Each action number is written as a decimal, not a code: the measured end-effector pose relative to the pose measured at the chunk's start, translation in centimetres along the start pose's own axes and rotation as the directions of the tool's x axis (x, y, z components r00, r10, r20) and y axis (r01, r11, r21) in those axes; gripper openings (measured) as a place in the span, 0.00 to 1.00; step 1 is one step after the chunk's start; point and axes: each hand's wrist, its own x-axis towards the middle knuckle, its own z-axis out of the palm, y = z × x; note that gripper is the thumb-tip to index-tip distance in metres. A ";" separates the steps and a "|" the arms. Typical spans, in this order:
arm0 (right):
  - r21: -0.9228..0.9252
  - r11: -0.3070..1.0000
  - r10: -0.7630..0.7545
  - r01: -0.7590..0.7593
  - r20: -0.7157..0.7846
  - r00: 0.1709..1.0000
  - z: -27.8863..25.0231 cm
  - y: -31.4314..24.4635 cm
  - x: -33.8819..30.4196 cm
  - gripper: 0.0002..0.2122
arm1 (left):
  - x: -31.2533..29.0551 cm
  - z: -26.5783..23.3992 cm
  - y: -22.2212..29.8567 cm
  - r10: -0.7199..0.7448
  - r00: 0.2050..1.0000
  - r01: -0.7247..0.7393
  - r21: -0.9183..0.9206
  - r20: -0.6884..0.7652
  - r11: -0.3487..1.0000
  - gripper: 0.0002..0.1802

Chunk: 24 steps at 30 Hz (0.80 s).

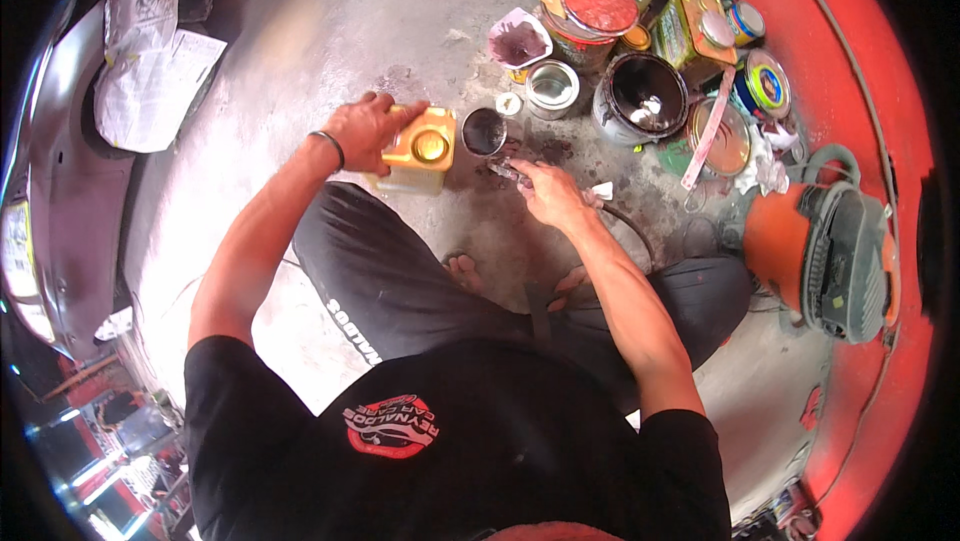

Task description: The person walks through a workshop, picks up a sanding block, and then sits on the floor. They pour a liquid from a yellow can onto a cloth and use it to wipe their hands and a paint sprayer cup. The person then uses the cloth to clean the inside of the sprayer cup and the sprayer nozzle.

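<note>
My left hand [368, 131], with a dark band at its wrist, grips the top and left side of a yellow rectangular can [432, 179]. The can stands on the floor with its round top opening facing up. Just right of it is an open round cup [485, 131], dark inside. My right hand [552, 193] is closed around what looks like a spray gun [508, 171], its metal body showing below the cup. The fingers partly hide the gun, and a dark hose [637, 225] runs from near that hand toward my right knee.
Beyond my right hand cluster an open silver can [552, 88], a large dark-stained pail [640, 96], a red-lidded bucket [598, 6] and a stained stick [710, 131]. An orange-and-black machine [820, 246] stands by the red wall [880, 71]. A car panel [75, 191] is at left.
</note>
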 end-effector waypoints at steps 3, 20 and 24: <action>0.097 0.995 -0.033 0.035 -0.031 0.999 -3.7 -2.8 -1.5 0.21 | 1.3 0.1 -2.6 -0.204 0.975 0.192 -0.129 -0.087 0.973 0.65; 0.429 0.839 0.114 0.334 -0.740 0.662 -16.1 -9.4 -4.4 0.21 | 7.1 5.9 0.9 -0.589 0.664 0.439 -0.399 -0.461 0.805 0.58; 0.268 0.914 0.053 0.305 -0.824 0.565 -16.6 -10.1 -4.9 0.18 | 5.1 7.7 9.6 -0.370 0.635 -0.090 -0.541 -0.678 0.836 0.36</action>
